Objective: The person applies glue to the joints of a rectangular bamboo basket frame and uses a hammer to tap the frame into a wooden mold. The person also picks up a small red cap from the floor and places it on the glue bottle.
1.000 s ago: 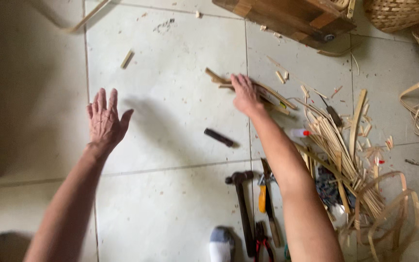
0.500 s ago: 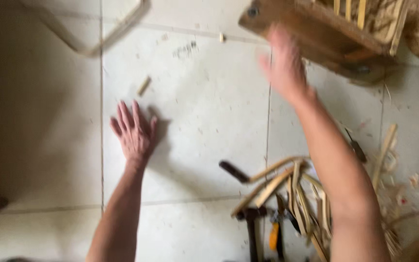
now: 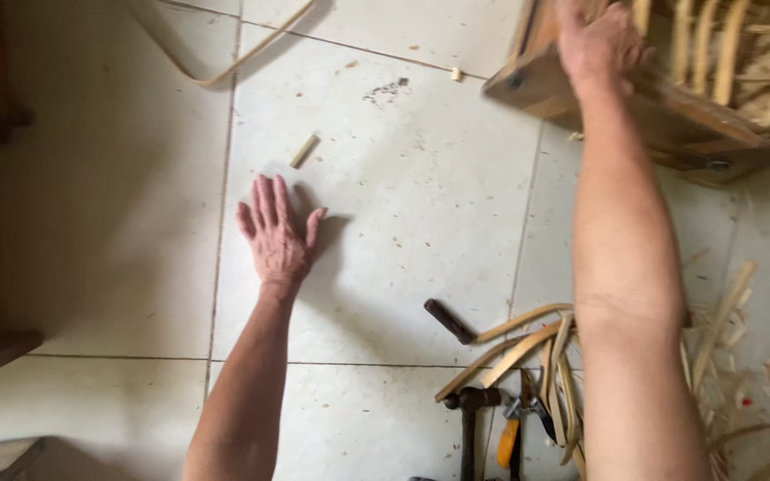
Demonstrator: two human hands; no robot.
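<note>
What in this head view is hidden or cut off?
- Right hand: fingers lie over the wooden frame, blurred; grip unclear.
- Wooden frame: cut off by the top and right edges.
- Hammer: handle cut off by the bottom edge.
- Split cane strips: partly behind the right forearm.

floor-level craft workshop: pale tiled floor (image 3: pixel 385 223) strewn with split cane strips (image 3: pixel 528 343), a hammer (image 3: pixel 470 419), pliers (image 3: pixel 514 428) and a wooden frame (image 3: pixel 670 116).

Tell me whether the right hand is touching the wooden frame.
Touching: the head view shows the right hand laid on the wooden frame, fingers over its top edge.
</note>
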